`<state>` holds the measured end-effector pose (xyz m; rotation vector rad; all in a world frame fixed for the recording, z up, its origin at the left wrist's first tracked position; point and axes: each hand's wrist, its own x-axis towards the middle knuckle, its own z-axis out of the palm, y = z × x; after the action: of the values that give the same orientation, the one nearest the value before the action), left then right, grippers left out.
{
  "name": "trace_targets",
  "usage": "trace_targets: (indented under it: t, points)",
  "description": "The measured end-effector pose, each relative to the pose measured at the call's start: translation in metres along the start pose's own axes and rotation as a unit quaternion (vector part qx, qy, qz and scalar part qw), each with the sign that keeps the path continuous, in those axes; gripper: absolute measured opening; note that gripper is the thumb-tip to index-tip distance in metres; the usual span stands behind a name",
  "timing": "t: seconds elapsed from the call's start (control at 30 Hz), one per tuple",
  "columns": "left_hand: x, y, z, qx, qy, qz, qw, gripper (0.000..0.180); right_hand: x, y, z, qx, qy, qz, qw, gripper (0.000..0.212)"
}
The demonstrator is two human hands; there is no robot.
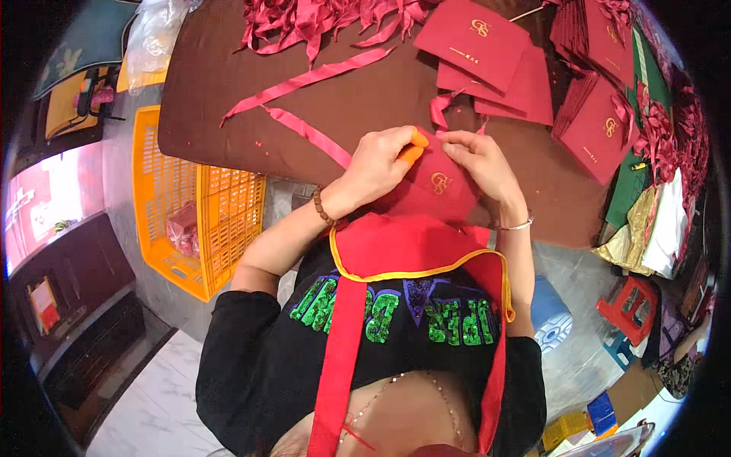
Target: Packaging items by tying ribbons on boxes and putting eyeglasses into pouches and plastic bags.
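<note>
A flat red paper gift bag (445,194) with a gold emblem lies at the table's near edge, between my hands. Orange finger covers sit on the thumb and forefinger of my left hand (377,164), which are pinched at the bag's upper left edge. My right hand (483,164) pinches the upper right part of the same bag. Just beyond the fingertips, a short red ribbon (438,111) sticks up from the bag's top edge. Whether either hand also grips ribbon is hidden by the fingers. Long loose ribbons (308,84) lie on the brown tabletop to the left.
Several red bags (487,49) are fanned out at the far side, with ribboned stacks (598,126) to their right. A ribbon heap (316,27) lies at the back. Left of the table stands an orange plastic crate (171,221); a red stool (630,308) is at the right.
</note>
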<state>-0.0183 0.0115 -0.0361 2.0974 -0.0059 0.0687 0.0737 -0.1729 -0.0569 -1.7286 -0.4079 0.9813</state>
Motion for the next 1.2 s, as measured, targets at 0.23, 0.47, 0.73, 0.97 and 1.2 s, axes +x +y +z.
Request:
trace_targets:
  t: [0.23,0.47,0.73,0.97,1.2]
  points:
    - [0.001,0.005,0.001,-0.074,-0.043,-0.088,0.992,0.03,-0.001,0.001,0.0,-0.011,0.005,-0.009,1.0,0.026]
    - [0.004,0.002,0.009,-0.025,-0.023,-0.074,0.997,0.038,-0.005,-0.006,0.002,-0.024,0.016,-0.004,1.0,0.025]
    - [0.007,0.003,0.009,-0.009,-0.041,-0.063,0.997,0.04,-0.008,-0.009,0.005,-0.04,0.031,-0.024,0.998,0.026]
    - [0.012,0.009,0.009,0.039,-0.064,-0.052,0.996,0.04,-0.011,-0.01,0.007,-0.067,0.037,-0.051,0.996,0.025]
    - [0.018,0.018,0.012,0.152,-0.051,0.024,0.987,0.04,-0.017,-0.025,0.014,-0.153,0.06,-0.09,0.982,0.026]
